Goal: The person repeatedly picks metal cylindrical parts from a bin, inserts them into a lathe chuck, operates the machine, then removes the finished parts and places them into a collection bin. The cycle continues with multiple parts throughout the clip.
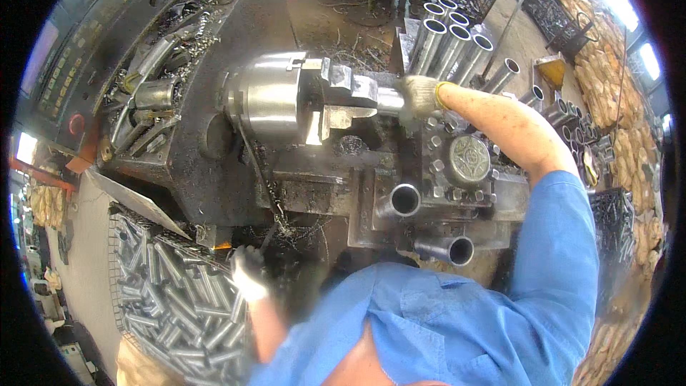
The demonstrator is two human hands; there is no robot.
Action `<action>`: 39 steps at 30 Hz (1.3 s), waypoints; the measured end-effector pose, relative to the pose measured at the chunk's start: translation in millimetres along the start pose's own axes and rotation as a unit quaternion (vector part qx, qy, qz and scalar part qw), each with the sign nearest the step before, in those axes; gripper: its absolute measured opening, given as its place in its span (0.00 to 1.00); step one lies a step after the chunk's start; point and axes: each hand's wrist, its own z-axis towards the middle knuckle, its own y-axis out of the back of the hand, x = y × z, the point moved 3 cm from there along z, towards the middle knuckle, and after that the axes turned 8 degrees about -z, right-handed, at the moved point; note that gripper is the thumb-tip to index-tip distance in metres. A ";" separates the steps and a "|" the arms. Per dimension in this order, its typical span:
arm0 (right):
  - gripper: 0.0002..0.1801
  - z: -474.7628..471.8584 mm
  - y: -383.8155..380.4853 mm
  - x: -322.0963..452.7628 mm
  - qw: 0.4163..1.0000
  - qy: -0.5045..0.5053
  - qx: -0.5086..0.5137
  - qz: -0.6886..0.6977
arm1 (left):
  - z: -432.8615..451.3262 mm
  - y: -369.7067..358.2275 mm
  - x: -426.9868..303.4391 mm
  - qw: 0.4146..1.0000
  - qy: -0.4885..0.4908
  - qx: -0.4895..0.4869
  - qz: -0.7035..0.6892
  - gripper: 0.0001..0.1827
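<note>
My right hand (420,97), in a knitted work glove, wraps around the outer end of a shiny metal tube (390,101). The tube's other end sits between the stepped jaws (348,83) of a lathe chuck (272,97). Low on the left, my left hand (250,272) is gloved and blurred, beside a wire basket's edge. A dark rod (268,236) comes close to its fingers; whether they grip it is unclear. Just below my right forearm is the lathe's square tool post (469,161) with its round cap and clamping bolts.
Two tubes (404,200) (461,250) lie near my body on the carriage side. Upright tubes (453,45) stand behind the lathe. The wire basket (114,279) holds many short metal pieces (182,305). Metal chips (209,16) litter the headstock top. Stacked sacks (605,75) line the right.
</note>
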 end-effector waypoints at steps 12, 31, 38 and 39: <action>0.44 -0.3 -3.1 8.3 0.982 -0.103 0.131 -0.088 | 35.7 15.9 -49.8 0.997 0.007 -0.045 -0.058 0.25; 0.20 -329.2 -103.3 42.1 0.785 -0.175 -0.477 0.353 | 18.6 -248.8 -353.5 0.546 -0.583 -0.018 0.602 0.39; 0.18 -392.8 -161.3 67.0 0.797 -0.220 -0.430 0.362 | 45.9 -299.3 -387.7 0.536 -0.541 -0.050 0.646 0.37; 0.17 -396.9 -169.3 64.6 0.804 -0.223 -0.418 0.359 | 15.3 -285.9 -366.6 0.533 -0.618 -0.050 0.576 0.34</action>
